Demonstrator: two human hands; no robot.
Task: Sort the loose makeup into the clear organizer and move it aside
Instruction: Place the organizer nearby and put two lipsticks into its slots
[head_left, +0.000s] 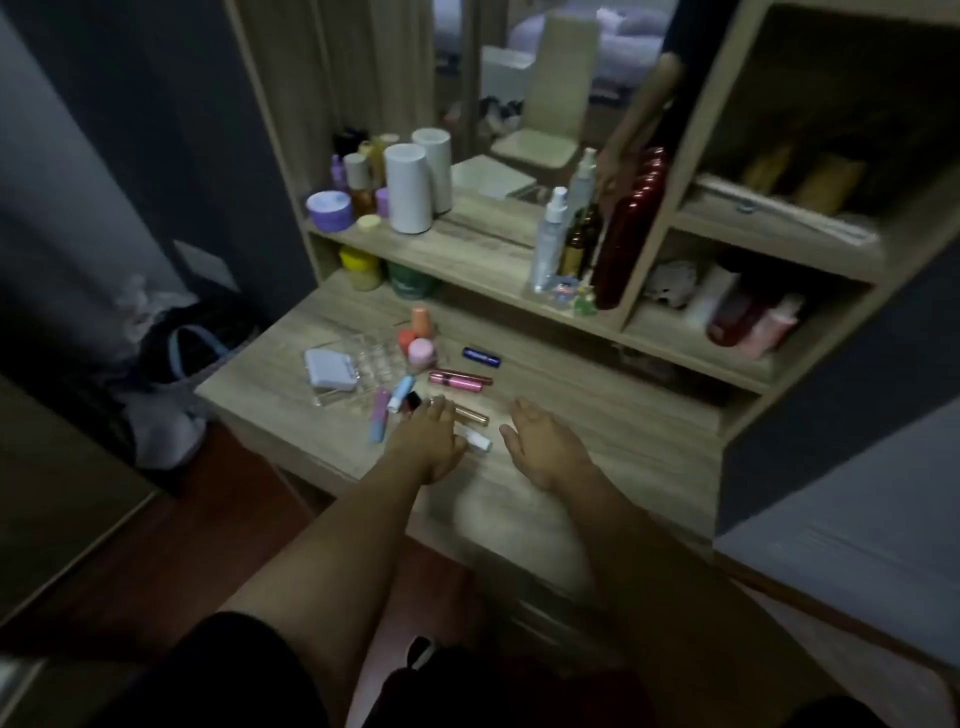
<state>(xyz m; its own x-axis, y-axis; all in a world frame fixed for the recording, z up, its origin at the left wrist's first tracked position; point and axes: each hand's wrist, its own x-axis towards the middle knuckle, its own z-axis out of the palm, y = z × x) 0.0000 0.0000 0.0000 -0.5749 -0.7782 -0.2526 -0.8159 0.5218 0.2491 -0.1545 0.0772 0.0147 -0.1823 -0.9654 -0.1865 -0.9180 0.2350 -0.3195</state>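
Observation:
A clear organizer (363, 358) lies on the wooden vanity top (597, 426), with a pale lilac compact (331, 368) on its left side and an orange tube (420, 321) and a pink jar (421, 352) at its right. Loose makeup lies around it: a blue tube (481, 357), a pink metallic tube (460, 378), a rose-gold tube (471, 414), a white tube (478, 440), a light blue stick (402, 387) and a pink-and-blue tube (379, 415). My left hand (428, 439) rests flat over the tubes, fingers spread. To its right, my right hand (545, 441) lies open on the wood, holding nothing.
A shelf above carries white cylinders (410, 187), a purple jar (328, 209), spray bottles (550, 239) and a tall red bottle (626, 234). A mirror (519, 104) stands behind. Yellow and green jars (384, 273) sit under the shelf. A dark bag (182, 353) stands on the floor at left.

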